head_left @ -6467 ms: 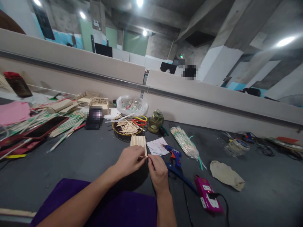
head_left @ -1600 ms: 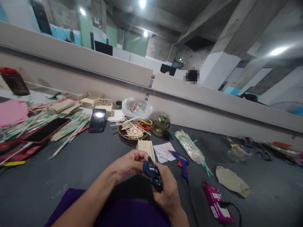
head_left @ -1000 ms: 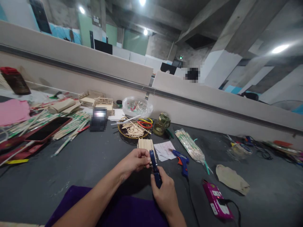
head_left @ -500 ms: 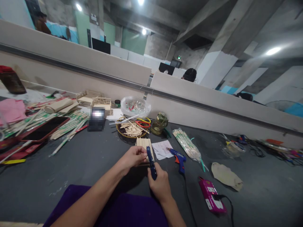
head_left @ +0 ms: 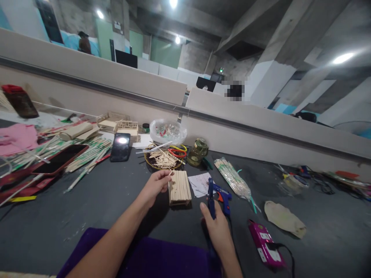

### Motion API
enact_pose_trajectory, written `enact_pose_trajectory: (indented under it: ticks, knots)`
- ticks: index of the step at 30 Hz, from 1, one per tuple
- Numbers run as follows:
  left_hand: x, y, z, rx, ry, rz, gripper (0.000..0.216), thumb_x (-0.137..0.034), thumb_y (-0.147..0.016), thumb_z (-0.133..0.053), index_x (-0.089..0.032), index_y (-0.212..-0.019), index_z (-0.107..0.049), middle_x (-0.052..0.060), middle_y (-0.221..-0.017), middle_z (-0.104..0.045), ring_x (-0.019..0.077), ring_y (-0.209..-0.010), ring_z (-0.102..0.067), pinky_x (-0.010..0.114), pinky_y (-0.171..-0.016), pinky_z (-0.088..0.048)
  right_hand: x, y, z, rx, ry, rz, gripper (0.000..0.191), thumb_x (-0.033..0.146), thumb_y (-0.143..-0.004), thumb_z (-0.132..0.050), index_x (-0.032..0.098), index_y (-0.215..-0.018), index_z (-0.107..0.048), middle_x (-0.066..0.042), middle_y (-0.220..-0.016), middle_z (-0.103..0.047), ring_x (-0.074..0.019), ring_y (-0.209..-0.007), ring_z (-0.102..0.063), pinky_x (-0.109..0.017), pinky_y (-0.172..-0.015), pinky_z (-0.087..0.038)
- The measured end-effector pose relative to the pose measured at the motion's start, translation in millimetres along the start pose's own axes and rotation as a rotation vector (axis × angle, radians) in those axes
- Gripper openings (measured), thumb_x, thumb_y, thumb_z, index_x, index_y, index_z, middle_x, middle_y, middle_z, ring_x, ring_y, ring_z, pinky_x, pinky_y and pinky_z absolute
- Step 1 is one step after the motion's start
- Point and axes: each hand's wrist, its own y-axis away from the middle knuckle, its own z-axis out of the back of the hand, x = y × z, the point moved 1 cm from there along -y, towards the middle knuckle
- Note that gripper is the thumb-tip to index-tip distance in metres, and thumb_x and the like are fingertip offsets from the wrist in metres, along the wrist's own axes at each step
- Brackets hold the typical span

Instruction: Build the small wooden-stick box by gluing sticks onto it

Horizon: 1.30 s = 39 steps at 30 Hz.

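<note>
My left hand (head_left: 155, 186) pinches a short thin wooden stick, held just left of a flat panel of glued wooden sticks (head_left: 179, 188) lying on the dark table (head_left: 87, 208). My right hand (head_left: 217, 227) grips blue-handled cutters (head_left: 211, 197), held upright to the right of the panel. A blue glue gun (head_left: 223, 199) lies just behind the cutters, partly hidden by them.
A round tray of cut sticks (head_left: 164, 159) with red scissors, a plastic bag (head_left: 168, 131), a green jar (head_left: 197, 151), a phone (head_left: 120, 146), a pack of skewers (head_left: 233, 179), a pink power strip (head_left: 265, 243), a cloth (head_left: 285, 220) and heaps of chopsticks (head_left: 84, 156) lie about.
My hands have parted: the right one carried the cutters off to the right, the left one moved up to the panel's left side. The stick panel now lies uncovered.
</note>
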Motion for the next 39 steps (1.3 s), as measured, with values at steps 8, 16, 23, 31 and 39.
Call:
enact_pose_trajectory:
  ticks: [8, 16, 23, 31, 39]
  knots:
    - [11, -9, 6, -0.076, -0.329, -0.153, 0.016, -0.029, -0.062, -0.070, -0.014, -0.064, -0.063, -0.001, -0.061, -0.057, 0.0090, -0.054, -0.045, 0.020, -0.053, -0.032, -9, 11, -9, -0.112, 0.805, -0.073, 0.060, 0.056, -0.081, -0.054, 0.011, -0.120, -0.057, -0.021, -0.096, -0.063, -0.0377, -0.092, -0.060, -0.046, -0.071, -0.044]
    - [15, -13, 9, -0.114, -0.114, -0.105, 0.027, -0.033, -0.068, -0.067, -0.012, -0.085, -0.070, -0.003, -0.056, -0.051, 0.0062, -0.046, -0.038, 0.018, -0.046, -0.029, 1, -3, -14, -0.213, 0.605, 0.306, 0.039, 0.037, -0.084, -0.060, 0.014, -0.116, -0.061, -0.018, -0.101, -0.061, -0.0335, -0.096, -0.056, -0.044, -0.078, -0.043]
    - [5, -13, 19, -0.259, 0.210, 0.013, 0.034, -0.025, -0.060, -0.075, -0.011, -0.091, -0.072, -0.003, -0.059, -0.054, 0.0063, -0.052, -0.050, 0.020, -0.058, -0.046, 58, -42, -35, 0.010, 0.266, 0.549, 0.020, 0.016, -0.087, -0.054, 0.022, -0.100, -0.068, -0.007, -0.091, -0.061, -0.0214, -0.088, -0.056, -0.030, -0.078, -0.042]
    - [1, -14, 27, -0.353, 0.305, -0.002, 0.031, -0.019, -0.058, -0.079, -0.012, -0.087, -0.074, 0.001, -0.067, -0.064, 0.0048, -0.052, -0.052, 0.015, -0.051, -0.040, 67, -61, -55, 0.150, 0.375, 0.582, 0.014, 0.017, -0.086, -0.058, 0.024, -0.088, -0.070, -0.004, -0.084, -0.062, -0.0188, -0.085, -0.056, -0.026, -0.073, -0.039]
    - [0, -17, 35, -0.367, 0.443, 0.020, 0.025, -0.013, -0.064, -0.075, -0.012, -0.089, -0.071, 0.001, -0.067, -0.065, 0.0061, -0.051, -0.057, 0.016, -0.049, -0.043, 71, -66, -45, 0.147, 0.307, 0.549, 0.009, 0.015, -0.078, -0.058, 0.020, -0.071, -0.060, -0.001, -0.073, -0.060, -0.0156, -0.073, -0.055, -0.023, -0.065, -0.036]
